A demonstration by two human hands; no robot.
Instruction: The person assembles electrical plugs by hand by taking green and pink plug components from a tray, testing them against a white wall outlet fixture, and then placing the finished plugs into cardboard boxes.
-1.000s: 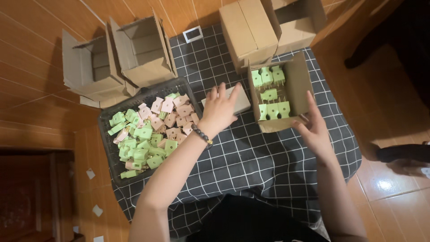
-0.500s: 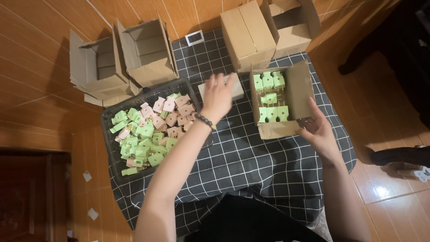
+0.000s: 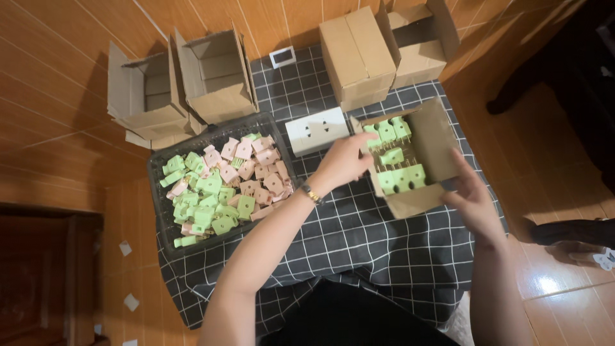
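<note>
My left hand (image 3: pixel 346 161) reaches to the left wall of a small open cardboard box (image 3: pixel 437 138), its fingertips curled at the rim. What they pinch is hidden. Inside the box stand rows of green plugs (image 3: pixel 400 177). My right hand (image 3: pixel 473 197) holds the box at its near right corner, thumb and fingers spread along the wall. A white socket block (image 3: pixel 317 130) lies just left of the box. Further left, a black tray (image 3: pixel 154 174) holds a heap of loose green and pink plugs (image 3: pixel 218 187).
Everything rests on a black checked cloth (image 3: pixel 384 256) over a wooden floor. Two empty open cartons (image 3: pixel 218 77) stand behind the tray. A closed carton (image 3: pixel 355 54) and an open one (image 3: pixel 419 38) stand behind the small box. A small white frame (image 3: pixel 282 56) lies at the back.
My left hand has lifted off the white socket block and moved right to the small box. My right hand stays at the box's near right corner.
</note>
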